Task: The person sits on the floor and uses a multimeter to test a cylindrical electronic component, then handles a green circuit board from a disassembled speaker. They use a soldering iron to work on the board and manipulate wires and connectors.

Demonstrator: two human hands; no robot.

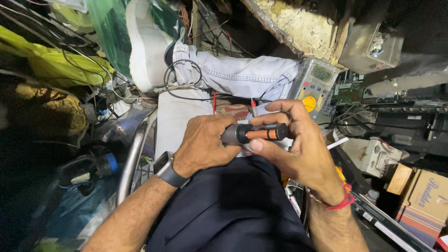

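My left hand (205, 142) is closed around the grey end of a small cylindrical device (254, 134) with a black and orange body. My right hand (298, 144) pinches the orange and black end between thumb and fingers. Both hands hold it over my lap, above dark trousers (233, 205). A smartwatch (165, 169) sits on my left wrist and a red thread band (343, 201) on my right. A red-tipped probe (253, 105) pokes up just behind my fingers.
A grey and yellow multimeter (313, 84) lies beyond my right hand, with black and red leads. A leg in light jeans and a white shoe (145, 44) stretches ahead. A metal chair arm (133, 158), circuit boards (347, 92), cardboard boxes (422, 200) and tangled wires crowd both sides.
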